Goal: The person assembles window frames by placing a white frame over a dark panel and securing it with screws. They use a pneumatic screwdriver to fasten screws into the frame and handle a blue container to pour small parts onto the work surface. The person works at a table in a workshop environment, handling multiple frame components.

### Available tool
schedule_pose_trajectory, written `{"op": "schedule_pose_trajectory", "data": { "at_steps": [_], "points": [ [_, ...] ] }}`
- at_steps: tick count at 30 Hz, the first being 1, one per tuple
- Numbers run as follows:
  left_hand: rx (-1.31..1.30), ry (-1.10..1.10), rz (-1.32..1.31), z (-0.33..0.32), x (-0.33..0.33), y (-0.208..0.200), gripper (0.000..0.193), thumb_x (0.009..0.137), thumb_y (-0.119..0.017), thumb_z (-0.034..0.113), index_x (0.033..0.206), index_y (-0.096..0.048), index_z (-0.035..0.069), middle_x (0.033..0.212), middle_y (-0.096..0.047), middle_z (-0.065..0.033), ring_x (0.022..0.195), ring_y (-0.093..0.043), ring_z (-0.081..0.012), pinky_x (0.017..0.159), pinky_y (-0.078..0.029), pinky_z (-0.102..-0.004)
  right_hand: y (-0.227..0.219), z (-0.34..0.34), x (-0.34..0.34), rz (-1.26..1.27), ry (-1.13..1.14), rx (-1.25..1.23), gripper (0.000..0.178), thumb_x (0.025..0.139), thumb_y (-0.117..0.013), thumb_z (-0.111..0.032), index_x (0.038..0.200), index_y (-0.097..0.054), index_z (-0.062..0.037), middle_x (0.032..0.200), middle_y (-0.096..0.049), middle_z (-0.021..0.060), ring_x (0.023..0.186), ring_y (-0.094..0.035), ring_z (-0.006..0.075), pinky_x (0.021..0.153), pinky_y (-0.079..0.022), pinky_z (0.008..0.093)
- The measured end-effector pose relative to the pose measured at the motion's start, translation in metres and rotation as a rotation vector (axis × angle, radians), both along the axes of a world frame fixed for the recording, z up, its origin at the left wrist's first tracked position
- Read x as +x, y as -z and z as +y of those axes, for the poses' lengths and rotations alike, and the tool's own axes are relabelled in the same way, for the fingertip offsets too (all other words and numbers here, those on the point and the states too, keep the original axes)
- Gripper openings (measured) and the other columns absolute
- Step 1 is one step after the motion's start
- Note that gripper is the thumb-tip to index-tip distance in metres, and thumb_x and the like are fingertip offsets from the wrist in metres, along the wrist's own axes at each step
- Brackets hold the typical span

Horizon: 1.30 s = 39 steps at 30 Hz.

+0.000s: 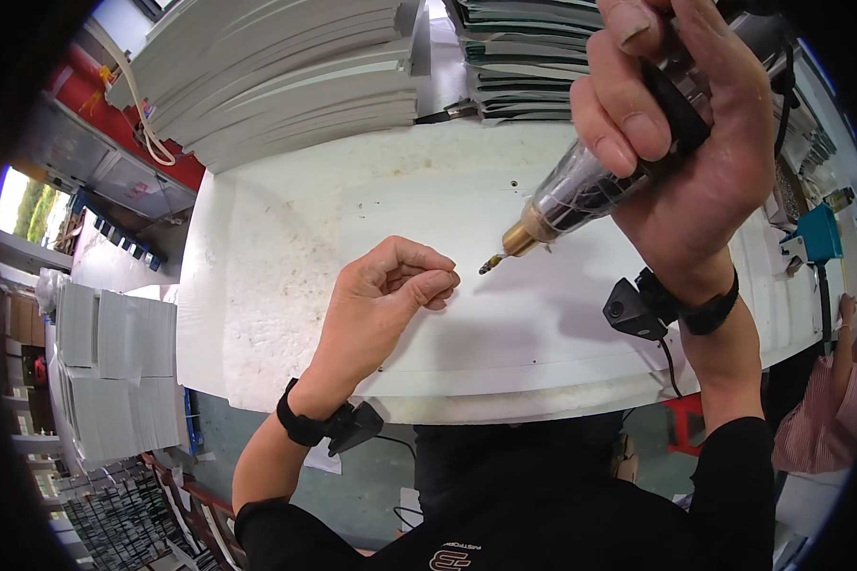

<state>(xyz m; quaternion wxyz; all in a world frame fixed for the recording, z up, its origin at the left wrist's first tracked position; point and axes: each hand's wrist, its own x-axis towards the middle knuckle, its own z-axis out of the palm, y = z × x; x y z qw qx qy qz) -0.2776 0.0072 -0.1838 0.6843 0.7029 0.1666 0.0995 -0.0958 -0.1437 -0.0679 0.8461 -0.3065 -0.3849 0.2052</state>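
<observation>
My right hand (681, 124) is wrapped round a power screwdriver (581, 190) with a dark body, a clear wrapping and a brass-coloured collar. It slants down to the left, and its short bit (490, 264) points at the white board (400, 209) on the worktable. My left hand (390, 285) hovers over the board just left of the bit, thumb and fingertips pinched together. Anything between those fingertips is too small or hidden to make out. A gap separates the bit from the left fingertips.
Tall stacks of white panels (286, 76) and dark green-edged sheets (528, 67) stand along the table's far side. More white stacks (124, 333) are at the left. A teal device (814, 233) sits at the right, near another person in a striped garment (819, 428).
</observation>
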Motion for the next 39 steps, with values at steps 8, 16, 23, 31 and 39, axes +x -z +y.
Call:
{"op": "schedule_pose_trajectory", "data": {
  "at_steps": [8,16,23,31,39],
  "points": [
    [-0.383,-0.031,-0.089,0.014,-0.025,0.014,0.017,0.103,-0.068,0.009,0.116,-0.06,0.005,0.106,-0.072,-0.0082,0.099,-0.071,-0.016,0.091,-0.06,-0.0326,0.01,0.042,-0.018,0.044,-0.067,0.028,0.031,0.108,-0.05,-0.033,0.09,-0.051,-0.0078,0.076,-0.062,0.0029,0.04,-0.048,0.009,0.037,-0.045,0.0252],
    [-0.452,-0.024,-0.095,0.024,-0.029,0.015,0.023,0.101,-0.071,0.012,0.118,-0.059,0.004,0.107,-0.07,-0.0082,0.1,-0.07,-0.0156,0.092,-0.061,-0.0323,0.013,0.057,-0.022,0.001,-0.044,0.003,0.032,0.109,-0.05,-0.033,0.089,-0.05,-0.0091,0.082,-0.066,0.0017,0.041,-0.049,0.0088,0.037,-0.046,0.0256],
    [-0.467,-0.02,-0.093,0.029,-0.029,0.019,0.024,0.101,-0.071,0.014,0.119,-0.059,0.002,0.108,-0.069,-0.0093,0.101,-0.071,-0.0167,0.092,-0.061,-0.0321,0.017,0.065,-0.024,-0.003,-0.035,0.001,0.031,0.11,-0.049,-0.032,0.089,-0.051,-0.0088,0.082,-0.066,0.0024,0.041,-0.05,0.0084,0.037,-0.047,0.0251],
    [-0.286,-0.033,-0.106,0.035,-0.029,0.013,0.022,0.102,-0.069,0.009,0.121,-0.058,0.003,0.109,-0.072,-0.0097,0.104,-0.071,-0.017,0.094,-0.058,-0.0318,0.013,0.076,-0.023,-0.04,-0.163,-0.005,0.031,0.109,-0.051,-0.031,0.091,-0.052,-0.0063,0.077,-0.061,0.0041,0.043,-0.051,0.0086,0.038,-0.047,0.0253],
    [0.318,-0.01,-0.085,0.095,0.003,0.013,0.022,0.102,-0.061,0.001,0.123,-0.058,0.0,0.118,-0.073,-0.0125,0.115,-0.069,-0.0154,0.103,-0.05,-0.0314,0.013,0.133,-0.033,-0.337,0.031,-0.096,0.022,0.104,-0.062,-0.022,0.089,-0.058,-0.0069,0.067,-0.055,-0.0005,0.048,-0.052,0.006,0.043,-0.044,0.0236]
  ]
}}
